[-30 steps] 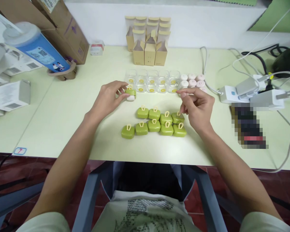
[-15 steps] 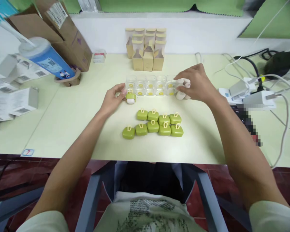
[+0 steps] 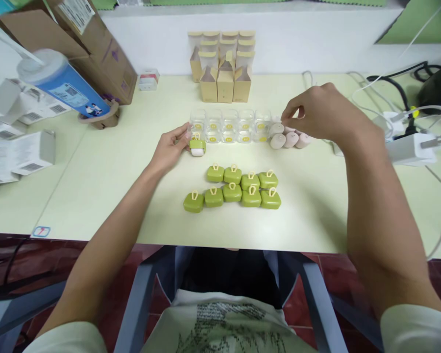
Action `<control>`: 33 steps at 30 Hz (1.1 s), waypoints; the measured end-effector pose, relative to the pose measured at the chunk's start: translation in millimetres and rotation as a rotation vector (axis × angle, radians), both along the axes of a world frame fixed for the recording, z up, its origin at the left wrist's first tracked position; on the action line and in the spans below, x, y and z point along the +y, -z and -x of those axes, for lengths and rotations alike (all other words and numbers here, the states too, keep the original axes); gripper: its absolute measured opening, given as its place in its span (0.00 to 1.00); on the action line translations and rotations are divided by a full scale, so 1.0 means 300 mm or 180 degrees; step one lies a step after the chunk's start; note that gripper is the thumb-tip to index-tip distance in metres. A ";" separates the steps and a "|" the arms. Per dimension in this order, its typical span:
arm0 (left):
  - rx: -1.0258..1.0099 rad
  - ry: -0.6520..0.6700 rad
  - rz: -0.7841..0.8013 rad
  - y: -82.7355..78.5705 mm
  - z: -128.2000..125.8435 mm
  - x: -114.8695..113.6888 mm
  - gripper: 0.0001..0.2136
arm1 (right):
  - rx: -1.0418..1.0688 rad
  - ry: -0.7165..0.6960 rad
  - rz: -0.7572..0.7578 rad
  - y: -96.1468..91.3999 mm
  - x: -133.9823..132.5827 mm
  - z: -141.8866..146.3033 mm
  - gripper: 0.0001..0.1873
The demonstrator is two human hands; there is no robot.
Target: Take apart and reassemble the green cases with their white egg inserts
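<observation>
My left hand rests at the left end of a double row of clear plastic boxes with yellow marks inside. Its fingers are stretched forward and its fingertips touch the end of the row. Close by its thumb stands a small green case with a white front and a pale loop on top. My right hand is bent over a group of pale pinkish rounded pieces at the row's right end. Its thumb and forefinger are pinched together by the rearmost pieces; what lies between them is hidden.
Several green cases with loops lie in two rows nearer me. Open kraft boxes stand against the wall. At left are a blue canister, a cardboard box and white boxes; at right, chargers and cables.
My right hand has moved right and lifted off the front pale pieces, uncovering more of them, now spread beside the clear boxes. My left hand has stayed at the row's left end.
</observation>
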State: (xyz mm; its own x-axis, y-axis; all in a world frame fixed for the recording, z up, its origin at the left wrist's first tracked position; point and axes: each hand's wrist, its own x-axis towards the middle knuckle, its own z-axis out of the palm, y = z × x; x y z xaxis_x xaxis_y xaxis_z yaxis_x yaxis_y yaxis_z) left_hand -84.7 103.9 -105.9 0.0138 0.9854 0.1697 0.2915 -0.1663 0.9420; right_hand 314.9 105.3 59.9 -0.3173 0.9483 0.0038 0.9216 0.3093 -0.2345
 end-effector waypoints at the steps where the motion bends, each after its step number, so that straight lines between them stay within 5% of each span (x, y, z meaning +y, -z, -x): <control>1: 0.0055 -0.0027 -0.0069 -0.002 0.001 -0.002 0.49 | -0.0199 0.0076 0.0073 0.004 -0.004 0.008 0.05; 6: 0.0879 -0.0661 -0.1462 -0.099 0.003 -0.060 0.36 | -0.0645 0.0118 0.0339 0.059 0.000 0.033 0.07; 8: 0.0967 -0.0457 -0.1839 -0.164 -0.007 -0.105 0.25 | -0.0552 -0.0038 0.0278 0.086 0.013 0.023 0.12; 12: 0.1182 0.0850 -0.1451 -0.244 -0.057 -0.188 0.17 | -0.0573 -0.0208 0.0095 0.119 0.030 0.006 0.13; 18: 0.1789 0.1881 -0.0939 -0.232 -0.120 -0.226 0.25 | -0.1187 -0.0126 0.0106 0.118 -0.003 0.056 0.16; 28: 0.1730 0.1844 -0.0777 -0.263 -0.111 -0.236 0.22 | -0.1277 -0.0222 0.0126 0.104 -0.016 0.057 0.12; 33: 0.1373 0.1555 -0.0836 -0.293 -0.101 -0.236 0.19 | -0.0380 -0.0303 0.0295 0.012 -0.035 0.022 0.21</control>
State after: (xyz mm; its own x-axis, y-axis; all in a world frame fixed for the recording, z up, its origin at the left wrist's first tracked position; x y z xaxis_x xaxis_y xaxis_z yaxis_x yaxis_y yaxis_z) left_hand -54.3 33.2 -17.9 0.5643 0.7762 0.2811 0.4640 -0.5798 0.6697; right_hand 308.3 94.9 56.2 -0.3985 0.9086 -0.1253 0.9122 0.3785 -0.1568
